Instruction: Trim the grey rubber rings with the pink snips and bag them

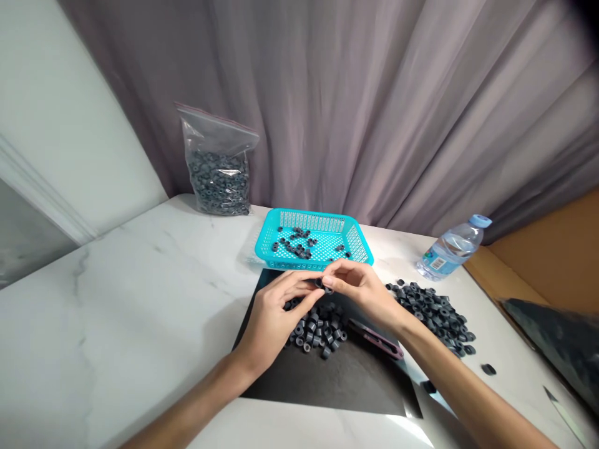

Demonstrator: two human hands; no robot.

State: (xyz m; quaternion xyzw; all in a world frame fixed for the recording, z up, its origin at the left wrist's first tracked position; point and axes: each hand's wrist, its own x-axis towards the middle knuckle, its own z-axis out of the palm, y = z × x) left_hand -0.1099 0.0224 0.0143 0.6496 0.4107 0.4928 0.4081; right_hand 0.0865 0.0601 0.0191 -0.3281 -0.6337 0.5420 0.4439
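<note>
My left hand (276,315) and my right hand (360,290) meet above a black mat (337,380), fingertips pinched together on a small dark grey ring (322,284). Both hands are closed on it. Below them a heap of the same grey rings (318,329) lies on the mat. A turquoise plastic basket (313,240) just beyond the hands holds several more rings.
A second pile of rings (433,312) lies right of the mat, with a purple-handled tool (377,340) beside my right wrist. A clear bag of rings (219,165) leans on the curtain. A water bottle (452,249) lies at the right, near cardboard (556,262).
</note>
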